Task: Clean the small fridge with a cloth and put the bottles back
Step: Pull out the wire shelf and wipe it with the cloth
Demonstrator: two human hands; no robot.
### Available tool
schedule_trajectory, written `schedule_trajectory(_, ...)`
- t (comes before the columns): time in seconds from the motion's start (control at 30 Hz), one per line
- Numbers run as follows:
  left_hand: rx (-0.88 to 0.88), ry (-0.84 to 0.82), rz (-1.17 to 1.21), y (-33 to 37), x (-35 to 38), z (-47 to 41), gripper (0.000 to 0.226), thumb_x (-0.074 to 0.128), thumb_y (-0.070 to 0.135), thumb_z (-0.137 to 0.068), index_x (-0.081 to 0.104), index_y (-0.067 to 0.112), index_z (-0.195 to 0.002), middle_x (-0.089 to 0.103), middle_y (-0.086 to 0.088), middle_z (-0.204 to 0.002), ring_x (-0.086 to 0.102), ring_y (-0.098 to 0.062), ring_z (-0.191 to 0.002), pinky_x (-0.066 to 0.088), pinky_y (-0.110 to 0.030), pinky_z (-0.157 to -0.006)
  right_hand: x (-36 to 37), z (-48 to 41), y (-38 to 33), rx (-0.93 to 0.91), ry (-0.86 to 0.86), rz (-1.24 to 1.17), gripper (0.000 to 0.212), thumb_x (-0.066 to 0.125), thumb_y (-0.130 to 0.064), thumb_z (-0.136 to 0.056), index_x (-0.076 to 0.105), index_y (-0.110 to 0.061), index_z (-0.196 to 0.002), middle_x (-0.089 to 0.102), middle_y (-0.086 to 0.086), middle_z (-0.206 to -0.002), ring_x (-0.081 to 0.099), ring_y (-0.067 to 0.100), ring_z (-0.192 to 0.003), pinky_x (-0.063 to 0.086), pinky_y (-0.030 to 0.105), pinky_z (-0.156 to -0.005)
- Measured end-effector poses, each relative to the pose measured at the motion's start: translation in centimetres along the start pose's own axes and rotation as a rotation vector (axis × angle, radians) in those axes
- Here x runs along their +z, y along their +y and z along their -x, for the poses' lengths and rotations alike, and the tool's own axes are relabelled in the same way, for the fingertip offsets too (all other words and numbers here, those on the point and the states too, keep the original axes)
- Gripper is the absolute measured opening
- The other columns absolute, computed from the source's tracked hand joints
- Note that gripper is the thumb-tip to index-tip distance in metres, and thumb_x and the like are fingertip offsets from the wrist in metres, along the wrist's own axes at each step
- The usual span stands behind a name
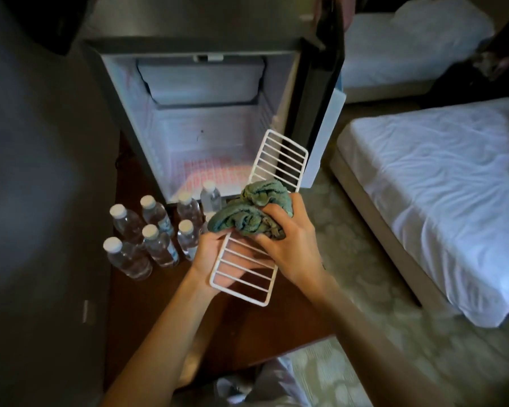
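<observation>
Fridge: a small fridge (206, 133) is seen from above with its door (318, 92) swung open to its right; the white inside is lit, and a freezer box (203, 80) is set at the top of it.

Wire shelf: a white wire shelf (279, 160) is held in the air just in front of the fridge opening, tilted, with its far end raised toward the door.

Left hand: the left hand (215, 254) is placed under the near end of the wire shelf; its grip is closed on the shelf, with fingers seen through the bars.

Right hand: the right hand (288, 245) is laid on top of the shelf's middle; its grip is closed round the cloth, which is pressed against the bars.

Cloth: a bunched green cloth (247, 212) is held in front of the fridge, below its opening.

Bottles: at least seven clear bottles (156, 230) with white caps are stood upright in a cluster on the dark floor (247, 327), just in front of the fridge and toward its left corner; none are seen inside the fridge.

Surroundings: a bed (441, 186) with white sheets is seen to the right of the fridge, on pale patterned carpet (365, 259).
</observation>
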State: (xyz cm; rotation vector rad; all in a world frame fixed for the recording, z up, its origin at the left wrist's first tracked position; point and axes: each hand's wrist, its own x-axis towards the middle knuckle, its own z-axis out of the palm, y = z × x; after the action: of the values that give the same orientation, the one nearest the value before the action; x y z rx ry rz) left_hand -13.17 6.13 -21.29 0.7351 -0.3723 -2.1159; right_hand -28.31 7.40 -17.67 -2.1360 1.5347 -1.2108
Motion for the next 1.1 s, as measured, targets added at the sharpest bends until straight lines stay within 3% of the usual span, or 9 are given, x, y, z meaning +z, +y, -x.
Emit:
schedule_trajectory(0.23,-0.193,0.227,0.141,-4.5,-6.6,1.6,0.047,0.035,0.023,-0.09,0.062,-0.004,-0.119,0.066,-0.028,-0.107,0.066,-0.044,-0.093,0.044,-0.067,-0.091,5.4,6.9,3.8,0.174,-0.14,-0.144,0.039,0.082,-0.022,-0.077,0.066,-0.018,-0.112,0.046,-0.003,-0.12,0.05,0.001,-0.107,0.051,0.019,-0.093)
schedule_trajectory(0.43,-0.38,0.413,0.043,-6.4,-10.8,2.8,0.04,0.027,0.018,-0.101,0.06,-0.005,-0.105,0.073,-0.022,-0.084,0.072,-0.038,-0.071,0.057,-0.055,-0.058,9.3,11.4,5.7,0.263,-0.268,-0.151,0.042,0.083,-0.026,-0.076,0.067,-0.016,-0.114,0.049,0.004,-0.121,0.058,0.014,-0.106,0.054,0.028,-0.093)
schedule_trajectory(0.6,-0.51,0.42,-0.057,-7.0,-14.6,2.7,0.039,0.037,0.02,-0.094,0.058,-0.003,-0.117,0.07,-0.025,-0.108,0.069,-0.044,-0.095,0.043,-0.063,-0.093,10.8,13.2,6.6,0.331,-0.346,-0.183,0.042,0.08,-0.028,-0.077,0.067,-0.02,-0.116,0.051,0.004,-0.124,0.059,0.015,-0.107,0.056,0.035,-0.092)
schedule_trajectory(0.77,-0.521,0.466,-0.155,-7.1,-17.8,2.9,0.05,0.046,0.024,-0.086,0.054,0.0,-0.129,0.064,-0.028,-0.12,0.062,-0.047,-0.111,0.054,-0.056,-0.082,11.9,13.3,6.2,0.289,-0.399,-0.166,0.044,0.074,-0.041,-0.077,0.066,-0.021,-0.116,0.052,0.007,-0.121,0.062,0.021,-0.103,0.058,0.035,-0.087)
schedule_trajectory(0.87,-0.537,0.598,-0.528,-6.8,-19.0,2.9,0.052,0.065,0.039,-0.085,0.064,0.0,-0.119,0.068,-0.022,-0.109,0.068,-0.034,-0.097,0.06,-0.039,-0.082,12.7,13.2,6.4,0.293,-0.437,-0.161,0.045,0.074,-0.044,-0.078,0.066,-0.023,-0.117,0.051,0.006,-0.121,0.062,0.021,-0.104,0.058,0.037,-0.087)
schedule_trajectory(0.93,-0.468,0.584,-0.805,-6.1,-17.6,2.4,0.021,0.052,0.018,-0.099,0.067,0.004,-0.104,0.068,-0.01,-0.089,0.066,-0.017,-0.073,0.055,-0.016,-0.058,13.4,13.3,6.8,0.275,-0.456,-0.144,0.045,0.079,-0.039,-0.078,0.065,-0.025,-0.118,0.05,0.005,-0.121,0.062,0.021,-0.104,0.058,0.038,-0.086)
schedule_trajectory(0.97,-0.432,0.6,-0.893,-6.0,-17.3,1.8,0.017,0.05,0.009,-0.099,0.066,0.008,-0.102,0.068,-0.006,-0.085,0.065,-0.012,-0.066,0.051,-0.013,-0.052,13.7,13.3,7.0,0.273,-0.463,-0.132,0.045,0.08,-0.038,-0.077,0.065,-0.025,-0.118,0.049,0.005,-0.121,0.061,0.022,-0.104,0.058,0.038,-0.086)
schedule_trajectory(1.03,-0.34,0.629,-1.055,-6.1,-16.9,0.8,0.014,0.055,0.006,-0.094,0.067,0.01,-0.1,0.07,-0.003,-0.085,0.069,-0.01,-0.065,0.055,-0.019,-0.06,14.4,13.3,7.4,0.29,-0.478,-0.102,0.046,0.082,-0.033,-0.076,0.065,-0.022,-0.118,0.048,0.007,-0.12,0.06,0.024,-0.104,0.058,0.039,-0.085)
schedule_trajectory(1.1,-0.285,0.651,-1.206,-6.5,-17.4,0.3,0.02,0.06,0.012,-0.09,0.068,0.008,-0.108,0.071,-0.006,-0.1,0.069,-0.021,-0.092,0.053,-0.027,-0.08,15.1,13.3,7.8,0.318,-0.498,-0.071,0.047,0.082,-0.026,-0.075,0.065,-0.018,-0.118,0.047,0.009,-0.122,0.059,0.027,-0.106,0.057,0.042,-0.086)
